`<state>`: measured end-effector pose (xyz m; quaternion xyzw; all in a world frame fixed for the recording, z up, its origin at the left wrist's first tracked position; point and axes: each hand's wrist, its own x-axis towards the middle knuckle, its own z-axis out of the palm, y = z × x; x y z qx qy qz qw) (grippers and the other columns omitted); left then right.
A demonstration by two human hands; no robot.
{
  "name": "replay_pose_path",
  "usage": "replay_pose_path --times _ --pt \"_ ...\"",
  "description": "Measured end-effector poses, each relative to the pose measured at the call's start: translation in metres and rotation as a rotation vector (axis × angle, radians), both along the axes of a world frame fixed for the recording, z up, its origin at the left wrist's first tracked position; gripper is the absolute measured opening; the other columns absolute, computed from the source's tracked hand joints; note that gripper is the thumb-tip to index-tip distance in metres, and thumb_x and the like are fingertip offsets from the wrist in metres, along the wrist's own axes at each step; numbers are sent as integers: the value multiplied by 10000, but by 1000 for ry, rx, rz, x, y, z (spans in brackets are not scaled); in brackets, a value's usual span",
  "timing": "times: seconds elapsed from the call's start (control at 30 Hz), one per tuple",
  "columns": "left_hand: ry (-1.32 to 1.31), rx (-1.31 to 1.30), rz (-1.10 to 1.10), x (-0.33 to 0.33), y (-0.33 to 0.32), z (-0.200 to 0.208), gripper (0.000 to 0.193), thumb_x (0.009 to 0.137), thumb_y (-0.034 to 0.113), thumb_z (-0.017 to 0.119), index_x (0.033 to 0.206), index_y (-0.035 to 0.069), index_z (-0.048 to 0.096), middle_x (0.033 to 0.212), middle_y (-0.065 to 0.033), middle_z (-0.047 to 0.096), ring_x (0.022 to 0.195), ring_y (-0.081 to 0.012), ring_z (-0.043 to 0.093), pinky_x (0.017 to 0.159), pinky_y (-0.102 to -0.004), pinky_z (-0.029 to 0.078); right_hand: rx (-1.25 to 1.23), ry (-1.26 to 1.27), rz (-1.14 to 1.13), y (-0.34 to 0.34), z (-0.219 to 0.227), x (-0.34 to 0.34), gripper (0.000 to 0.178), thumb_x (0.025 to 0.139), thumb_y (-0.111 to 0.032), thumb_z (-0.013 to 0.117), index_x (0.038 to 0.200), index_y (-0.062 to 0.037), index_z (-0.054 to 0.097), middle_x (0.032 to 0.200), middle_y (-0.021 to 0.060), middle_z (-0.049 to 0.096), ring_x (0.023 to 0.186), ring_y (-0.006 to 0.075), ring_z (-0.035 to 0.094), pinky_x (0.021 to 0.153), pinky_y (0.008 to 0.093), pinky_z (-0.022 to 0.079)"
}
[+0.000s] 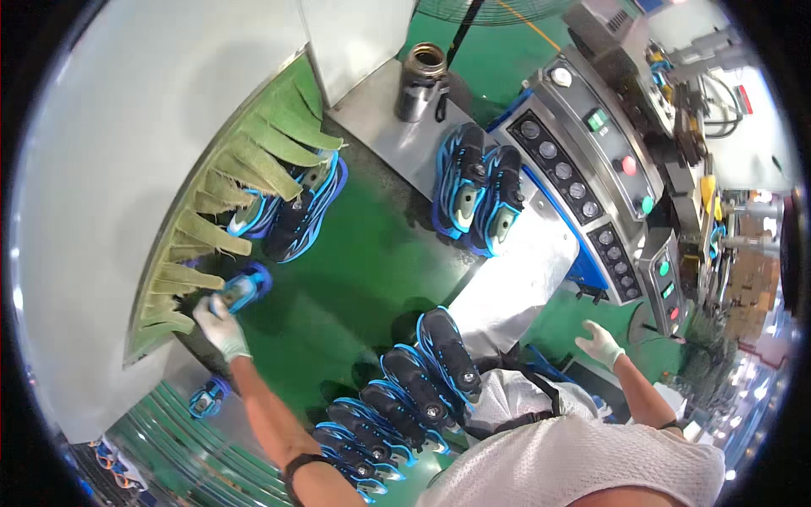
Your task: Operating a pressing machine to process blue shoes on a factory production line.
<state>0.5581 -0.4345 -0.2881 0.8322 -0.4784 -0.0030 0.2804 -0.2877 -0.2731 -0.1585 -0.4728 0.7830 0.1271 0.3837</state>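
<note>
My left hand (pixel 221 328), in a white glove, is closed on a blue running shoe (pixel 243 289) at the lower end of the green fringed curtain (pixel 245 160). The shoe is slightly blurred, and part of it is covered by my fingers. Farther along, a pair of black-and-blue shoes (pixel 306 213) lies on the green surface, partly under the strips. My right hand (pixel 601 345), also gloved, hangs over at the right with its fingers apart and nothing in them. The control panel (pixel 621 291) is the thing nearest to it.
Several black-and-blue shoes (pixel 408 384) stand in a row in front of my body. Another pair (pixel 480 186) sits by a metal ledge (pixel 376 106), which bears a steel flask (pixel 421 83). A small blue shoe (pixel 207 399) lies near the rollers (pixel 173 435). A white machine housing (pixel 160 110) fills the left.
</note>
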Motion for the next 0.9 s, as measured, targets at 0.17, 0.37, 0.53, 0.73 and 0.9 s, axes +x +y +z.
replay_pose_path --times 0.17,0.37,0.53,0.73,0.9 --pt "269 84 -136 -159 37 61 229 973 177 652 1056 -33 613 1040 -193 587 960 -364 594 900 -445 479 -274 -322 231 -63 30 87 601 887 -287 715 1379 3 529 1358 248 595 1268 366 582 1067 405 463" --pt "294 86 -826 -421 43 188 181 896 147 742 1018 36 667 1006 -123 653 890 -322 674 800 -405 553 -392 -751 302 -107 124 162 705 814 -351 737 1350 35 493 1256 263 589 1167 439 587 1017 472 487" --pt "449 12 -1291 -597 25 250 164 900 152 739 991 31 675 944 -133 669 840 -320 682 762 -398 548 -589 -412 195 -81 132 92 551 814 -257 711 1247 18 513 1073 264 656 998 436 660 867 495 529" --pt "583 -115 -1858 -807 9 349 491 901 -8 676 1373 11 544 1267 -152 594 1016 -232 669 865 -325 554 -835 -803 -549 7 166 -92 513 848 -296 796 1198 16 591 965 116 705 836 232 675 750 365 542" --pt "970 -16 -1730 -969 11 356 451 1024 75 544 1452 -25 443 1354 -168 565 1221 -256 595 1030 -365 489 -864 -1108 -1316 115 173 -177 512 858 -234 817 1202 89 618 961 61 675 772 94 602 633 256 471"
